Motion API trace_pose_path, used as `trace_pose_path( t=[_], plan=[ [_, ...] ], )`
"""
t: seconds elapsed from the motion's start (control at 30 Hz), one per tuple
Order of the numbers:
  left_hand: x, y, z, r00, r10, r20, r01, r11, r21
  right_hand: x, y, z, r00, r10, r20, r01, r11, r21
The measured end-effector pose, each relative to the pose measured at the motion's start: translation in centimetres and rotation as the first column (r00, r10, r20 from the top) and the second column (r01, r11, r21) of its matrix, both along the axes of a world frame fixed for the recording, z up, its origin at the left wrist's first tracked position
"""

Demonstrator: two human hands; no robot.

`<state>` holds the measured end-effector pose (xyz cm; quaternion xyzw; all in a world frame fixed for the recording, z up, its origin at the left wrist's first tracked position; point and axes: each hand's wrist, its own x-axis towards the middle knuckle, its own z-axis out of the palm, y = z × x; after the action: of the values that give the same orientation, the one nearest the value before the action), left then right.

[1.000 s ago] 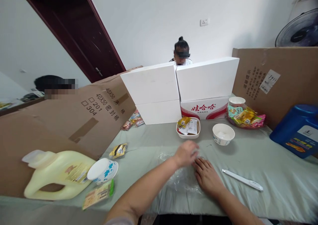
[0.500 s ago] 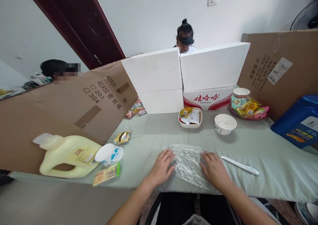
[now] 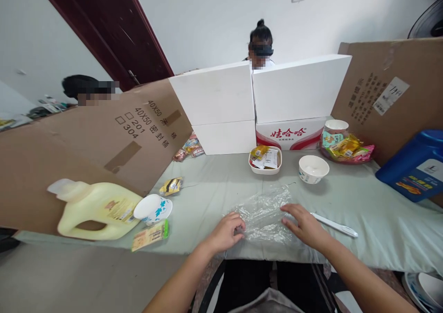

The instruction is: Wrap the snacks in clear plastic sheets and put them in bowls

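A crinkled sheet of clear plastic (image 3: 263, 214) lies on the cloth-covered table in front of me; whether it is a bag or plain film I cannot tell. At its left edge is my left hand (image 3: 226, 232), fingers curved, with a gap between thumb and forefinger. My right hand (image 3: 304, 225) is at the right edge of the plastic, with thumb and fingers apart. Just beyond the right hand lies a white, slim-handled tool (image 3: 335, 225), partly hidden by that hand. Farther back stand a white paper bowl (image 3: 313, 170) and a white tub of packets (image 3: 266, 168).
On the left are a yellow jug (image 3: 100, 211), a tipped paper bowl (image 3: 152, 209), a snack packet (image 3: 171, 186) and a green-edged packet (image 3: 150, 236). A blue jug (image 3: 415, 165) and a snack basket (image 3: 349, 149) stand right. White boxes (image 3: 221, 96) wall the back; two people sit beyond.
The plastic sheet has spread farther back and its shape has changed. My right hand has turned, with its fingers more apart. My left hand's fingers are more curled.
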<state>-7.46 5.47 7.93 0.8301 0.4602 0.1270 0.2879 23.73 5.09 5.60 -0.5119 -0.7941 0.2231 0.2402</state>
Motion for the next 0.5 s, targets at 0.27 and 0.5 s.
trace_pose_path(
  t=[0.27, 0.5],
  plan=[
    [-2.2, -0.3, 0.3, 0.883, 0.223, 0.413, 0.096, 0.776, -0.624, 1.8, -5.8, 2.3, 0.956, 0.286, 0.068, -0.273, 0.949, -0.159],
    [-2.6, 1.0, 0.4, 0.814, 0.372, 0.446, -0.017, 0.783, -0.622, 2.6, -5.3, 2.9, 0.958, 0.022, -0.287, -0.148, 0.892, -0.428]
  ],
)
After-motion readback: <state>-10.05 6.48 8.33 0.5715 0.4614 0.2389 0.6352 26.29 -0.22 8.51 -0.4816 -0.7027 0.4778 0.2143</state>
